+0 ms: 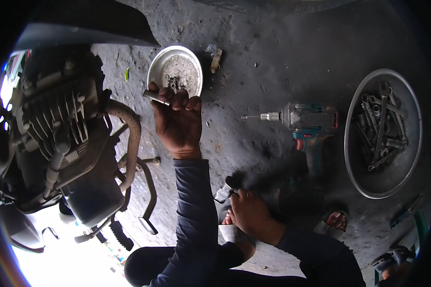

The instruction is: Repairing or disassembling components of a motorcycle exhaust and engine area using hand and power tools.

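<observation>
My left hand (179,122) is turned palm up, its fingers curled round a short, shiny metal tube (156,98). It sits just below a round, pale metal dish (151,71), and its fingertips overlap the near rim. Several small dark nuts or bolts (174,85) lie in that dish. Lower down, my right hand (254,214) is closed, with fingertips at a silvery part with a black end (224,193). Between hand and part the grip is partly hidden.
A motorcycle engine (67,129) with a bent exhaust pipe (131,138) fills the left. A teal and black cordless impact driver (311,119) lies on the dark floor. At right, a large metal bowl (348,143) holds several wrenches (382,119). My feet are below.
</observation>
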`<state>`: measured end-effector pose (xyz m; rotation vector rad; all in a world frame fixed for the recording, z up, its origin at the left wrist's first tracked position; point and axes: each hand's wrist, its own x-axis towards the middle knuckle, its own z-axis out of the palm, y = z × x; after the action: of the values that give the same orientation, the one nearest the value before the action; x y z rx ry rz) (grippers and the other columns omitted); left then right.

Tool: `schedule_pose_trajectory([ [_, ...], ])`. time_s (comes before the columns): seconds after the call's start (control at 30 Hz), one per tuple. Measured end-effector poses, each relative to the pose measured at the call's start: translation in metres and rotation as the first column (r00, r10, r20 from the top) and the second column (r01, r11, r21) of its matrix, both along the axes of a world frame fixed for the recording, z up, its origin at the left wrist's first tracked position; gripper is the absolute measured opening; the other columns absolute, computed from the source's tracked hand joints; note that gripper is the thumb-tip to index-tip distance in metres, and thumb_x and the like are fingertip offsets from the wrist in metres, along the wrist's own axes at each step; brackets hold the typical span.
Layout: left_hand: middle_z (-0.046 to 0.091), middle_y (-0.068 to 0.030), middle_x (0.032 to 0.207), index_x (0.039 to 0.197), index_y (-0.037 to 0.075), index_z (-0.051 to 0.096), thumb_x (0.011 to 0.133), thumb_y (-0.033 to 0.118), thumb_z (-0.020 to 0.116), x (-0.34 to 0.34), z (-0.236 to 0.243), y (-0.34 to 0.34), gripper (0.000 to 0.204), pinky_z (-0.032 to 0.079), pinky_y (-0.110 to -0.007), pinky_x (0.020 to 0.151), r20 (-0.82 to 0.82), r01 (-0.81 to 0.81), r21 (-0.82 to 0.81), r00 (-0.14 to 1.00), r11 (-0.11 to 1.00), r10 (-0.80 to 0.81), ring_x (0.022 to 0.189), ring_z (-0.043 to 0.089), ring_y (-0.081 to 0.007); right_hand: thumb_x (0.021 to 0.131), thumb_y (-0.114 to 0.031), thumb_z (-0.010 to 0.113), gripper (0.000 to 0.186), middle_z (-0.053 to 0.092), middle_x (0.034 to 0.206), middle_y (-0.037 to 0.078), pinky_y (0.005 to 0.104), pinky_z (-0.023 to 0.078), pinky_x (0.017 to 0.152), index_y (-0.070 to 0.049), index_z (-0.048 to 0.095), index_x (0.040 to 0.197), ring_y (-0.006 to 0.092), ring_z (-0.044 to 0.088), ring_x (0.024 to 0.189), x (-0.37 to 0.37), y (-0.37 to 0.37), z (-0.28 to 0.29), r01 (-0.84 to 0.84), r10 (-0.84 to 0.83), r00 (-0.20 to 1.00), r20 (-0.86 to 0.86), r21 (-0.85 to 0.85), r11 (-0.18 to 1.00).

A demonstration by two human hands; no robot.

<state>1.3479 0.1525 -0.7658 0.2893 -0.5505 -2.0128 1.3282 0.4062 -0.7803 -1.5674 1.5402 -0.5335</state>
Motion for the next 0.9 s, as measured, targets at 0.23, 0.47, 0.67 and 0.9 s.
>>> schedule_pose_trajectory([
  [0.23, 0.049, -0.0004, 0.092, 0.094, 0.012, 0.063, 0.087, 0.021, 0.069, 0.01, 0.001, -0.037, 0.013, 0.042, -0.029, 0.073, -0.172, 0.173, -0.094, 0.967, 0.98, -0.188, 0.08, 0.047, -0.0132, 0.079, -0.024, 0.07, 0.02, 0.052, 0.089, 0.014, 0.0393, 0.047, 0.072, -0.008, 0.062, 0.088, 0.0285, 0.054, 0.085, 0.013, -0.002, -0.026, 0.28, -0.283, 0.939, 0.195, 0.043, 0.959],
  [0.47, 0.046, 0.0001, 0.083, 0.095, 0.007, 0.066, 0.09, 0.018, 0.064, -0.001, 0.025, -0.059, 0.013, 0.042, -0.029, 0.067, -0.285, 0.02, -0.153, 0.956, 0.988, -0.064, 0.072, 0.047, -0.0111, 0.077, -0.026, 0.069, 0.024, 0.048, 0.089, 0.013, 0.043, 0.041, 0.074, -0.009, 0.055, 0.085, 0.0288, 0.05, 0.087, 0.031, 0.003, -0.042, 0.328, -0.317, 0.934, 0.168, -0.043, 0.944],
  [0.67, 0.048, 0.0002, 0.079, 0.089, 0.006, 0.067, 0.091, 0.019, 0.061, 0.004, 0.038, -0.058, 0.014, 0.042, -0.028, 0.065, -0.198, -0.045, -0.02, 0.979, 0.999, 0.04, 0.067, 0.048, -0.0098, 0.074, -0.027, 0.07, 0.028, 0.048, 0.09, 0.014, 0.0444, 0.038, 0.073, -0.008, 0.052, 0.086, 0.03, 0.049, 0.086, 0.037, 0.006, -0.047, 0.304, -0.292, 0.934, 0.204, -0.028, 0.952],
  [0.9, 0.056, 0.0043, 0.073, 0.085, 0.009, 0.066, 0.09, 0.019, 0.063, 0.012, 0.025, -0.072, 0.012, 0.042, -0.027, 0.063, -0.154, 0.022, -0.197, 0.987, 0.98, -0.053, 0.061, 0.054, -0.0073, 0.073, -0.026, 0.065, 0.019, 0.047, 0.083, 0.007, 0.0395, 0.037, 0.066, -0.015, 0.05, 0.078, 0.0237, 0.049, 0.078, 0.036, 0.008, -0.051, 0.315, -0.308, 0.947, 0.094, -0.084, 0.945],
])
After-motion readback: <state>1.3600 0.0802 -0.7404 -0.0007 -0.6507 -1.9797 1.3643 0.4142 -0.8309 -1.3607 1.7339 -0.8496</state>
